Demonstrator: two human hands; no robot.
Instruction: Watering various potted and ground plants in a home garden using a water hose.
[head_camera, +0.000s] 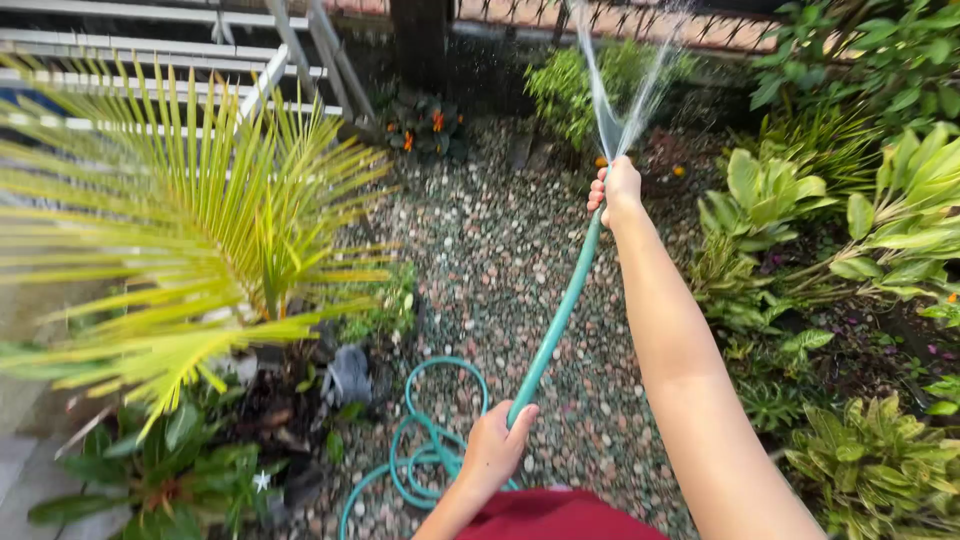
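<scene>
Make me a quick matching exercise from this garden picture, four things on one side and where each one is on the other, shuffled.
1. right hand
2. left hand
3. palm plant
4. hose coil

A. on the gravel by the left hand
B. at the hose's spraying end
C. left of the gravel
D. gripping the hose lower down

Pairs: 1-B, 2-D, 3-C, 4-A

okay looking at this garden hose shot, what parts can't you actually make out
Head view only:
- Hose end: covered by the right hand, so any nozzle is hidden.
- Where the water spray lands: cut off by the top edge.
- Hose's far end: the coils run off the bottom edge.
- Left hand fingers: curled round the hose, facing away.
- Ground under the palm: hidden by fronds.
</scene>
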